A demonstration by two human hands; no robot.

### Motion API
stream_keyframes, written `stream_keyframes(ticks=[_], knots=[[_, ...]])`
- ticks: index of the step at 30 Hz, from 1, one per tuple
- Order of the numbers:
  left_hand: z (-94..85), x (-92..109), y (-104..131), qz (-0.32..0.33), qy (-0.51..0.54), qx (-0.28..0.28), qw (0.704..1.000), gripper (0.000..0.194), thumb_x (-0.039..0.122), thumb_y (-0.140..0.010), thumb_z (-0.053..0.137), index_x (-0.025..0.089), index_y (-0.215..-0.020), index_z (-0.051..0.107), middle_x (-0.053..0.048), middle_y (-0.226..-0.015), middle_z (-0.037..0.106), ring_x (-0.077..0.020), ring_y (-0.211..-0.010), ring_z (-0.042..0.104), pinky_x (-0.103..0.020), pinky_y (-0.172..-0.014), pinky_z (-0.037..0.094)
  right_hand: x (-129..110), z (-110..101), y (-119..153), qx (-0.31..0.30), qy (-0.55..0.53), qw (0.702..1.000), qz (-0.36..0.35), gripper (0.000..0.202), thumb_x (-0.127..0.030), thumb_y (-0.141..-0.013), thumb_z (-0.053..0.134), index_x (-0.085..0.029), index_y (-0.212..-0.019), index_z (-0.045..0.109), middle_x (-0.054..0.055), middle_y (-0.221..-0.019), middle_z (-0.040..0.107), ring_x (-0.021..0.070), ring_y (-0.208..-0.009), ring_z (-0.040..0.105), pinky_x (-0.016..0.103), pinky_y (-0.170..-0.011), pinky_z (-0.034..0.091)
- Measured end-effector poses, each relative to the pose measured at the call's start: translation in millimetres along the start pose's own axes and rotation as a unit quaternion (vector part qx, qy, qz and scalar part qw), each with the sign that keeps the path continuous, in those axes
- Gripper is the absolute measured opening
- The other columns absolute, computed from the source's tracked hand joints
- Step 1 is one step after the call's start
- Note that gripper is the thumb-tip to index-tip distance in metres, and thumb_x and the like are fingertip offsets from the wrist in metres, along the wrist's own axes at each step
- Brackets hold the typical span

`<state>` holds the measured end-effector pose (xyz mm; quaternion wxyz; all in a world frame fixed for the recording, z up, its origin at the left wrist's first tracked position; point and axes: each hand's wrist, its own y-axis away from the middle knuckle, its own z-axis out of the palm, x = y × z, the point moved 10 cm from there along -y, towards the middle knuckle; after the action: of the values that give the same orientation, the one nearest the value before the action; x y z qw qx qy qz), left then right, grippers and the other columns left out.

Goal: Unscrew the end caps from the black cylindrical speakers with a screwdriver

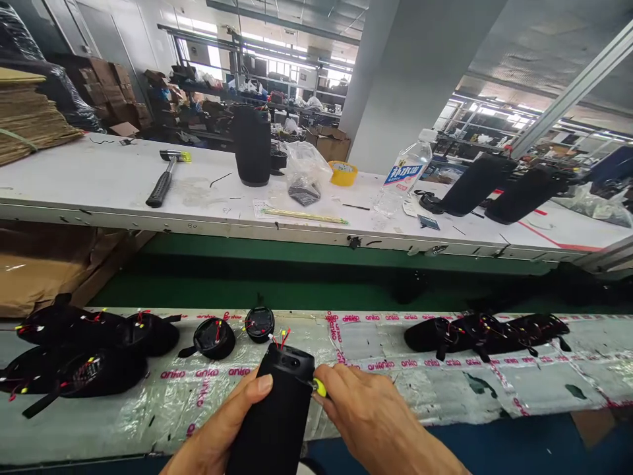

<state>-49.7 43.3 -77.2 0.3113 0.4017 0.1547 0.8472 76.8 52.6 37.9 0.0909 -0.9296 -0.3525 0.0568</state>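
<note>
A black cylindrical housing point(274, 422) is held upright and slightly tilted by my left hand point(237, 412), whose thumb lies on its front. Thin red, yellow and white wires stick out of its top end. My right hand point(363, 409) is closed around a tool with a yellow-green end point(320, 387), which touches the housing's upper right edge. Just behind are two small round black caps, one point(214, 338) with a strap and wires, the other point(260, 324) further back.
More black housings with wires lie at the left point(99, 376) and right point(484, 333) of the plastic-covered bench point(366, 389). On the white shelf point(198, 191) are a hammer point(165, 178), a bottle point(405, 173), yellow tape point(343, 173) and a standing cylinder point(252, 146).
</note>
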Motion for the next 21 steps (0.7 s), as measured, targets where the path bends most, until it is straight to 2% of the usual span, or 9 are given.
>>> stream_keyframes(ticks=[3, 7, 10, 12, 15, 21], knots=[[2.4, 1.2, 4.8, 0.009, -0.011, -0.009, 1.000, 0.055, 0.050, -0.082, 0.080, 0.017, -0.126, 0.073, -0.011, -0.100, 0.084, -0.0286, -0.089, 0.077, -0.032, -0.074, 0.059, -2.0, -1.6, 0.0, 0.006, 0.011, 1.000, -0.005, 0.027, -0.015, -0.092, 0.066, -0.024, -0.106, 0.045, -0.004, -0.079, 0.064, 0.0205, -0.066, 0.069, 0.034, -0.052, 0.038], [6.4, 10.4, 14.9, 0.052, -0.053, -0.007, 0.997, 0.060, 0.050, -0.083, 0.075, 0.021, -0.135, 0.067, -0.011, -0.130, 0.076, -0.0363, -0.119, 0.069, -0.042, -0.095, 0.057, -8.3, 2.9, 4.9, 0.000, 0.027, 0.999, -0.020, 0.031, -0.016, -0.089, 0.068, -0.023, -0.109, 0.044, -0.003, -0.079, 0.064, 0.0211, -0.063, 0.068, 0.035, -0.048, 0.036], [7.3, 26.3, 25.2, 0.124, -0.120, 0.024, 0.985, 0.069, 0.051, -0.081, 0.076, 0.025, -0.143, 0.060, -0.008, -0.141, 0.070, -0.0388, -0.137, 0.056, -0.048, -0.115, 0.045, -12.5, 7.0, 8.7, -0.007, 0.045, 0.999, -0.012, 0.034, -0.012, -0.083, 0.066, -0.023, -0.106, 0.044, -0.003, -0.076, 0.063, 0.0204, -0.057, 0.066, 0.035, -0.045, 0.032], [4.0, 35.3, 32.0, 0.163, -0.168, 0.061, 0.970, 0.075, 0.052, -0.078, 0.078, 0.024, -0.145, 0.058, -0.008, -0.144, 0.068, -0.0405, -0.143, 0.050, -0.051, -0.123, 0.035, -15.8, 8.1, 9.6, -0.011, 0.051, 0.999, -0.006, 0.037, -0.009, -0.079, 0.066, -0.023, -0.105, 0.044, -0.003, -0.075, 0.062, 0.0200, -0.055, 0.065, 0.034, -0.044, 0.031], [-3.2, 40.0, 39.5, 0.182, -0.214, 0.107, 0.954, 0.079, 0.056, -0.078, 0.077, 0.021, -0.146, 0.057, -0.010, -0.146, 0.066, -0.0432, -0.145, 0.046, -0.054, -0.126, 0.029, -21.9, 8.0, 7.9, -0.023, 0.057, 0.998, -0.009, 0.041, -0.007, -0.074, 0.067, -0.021, -0.106, 0.046, -0.002, -0.076, 0.062, 0.0202, -0.057, 0.064, 0.034, -0.045, 0.031], [-11.9, 31.0, 50.4, 0.163, -0.235, 0.136, 0.949, 0.079, 0.059, -0.071, 0.082, 0.026, -0.140, 0.063, -0.007, -0.147, 0.066, -0.0424, -0.150, 0.041, -0.051, -0.126, 0.033, -35.7, 23.2, 10.5, -0.121, 0.070, 0.988, -0.063, 0.035, -0.008, -0.074, 0.065, -0.021, -0.102, 0.050, 0.001, -0.079, 0.063, 0.0211, -0.057, 0.063, 0.037, -0.044, 0.025]])
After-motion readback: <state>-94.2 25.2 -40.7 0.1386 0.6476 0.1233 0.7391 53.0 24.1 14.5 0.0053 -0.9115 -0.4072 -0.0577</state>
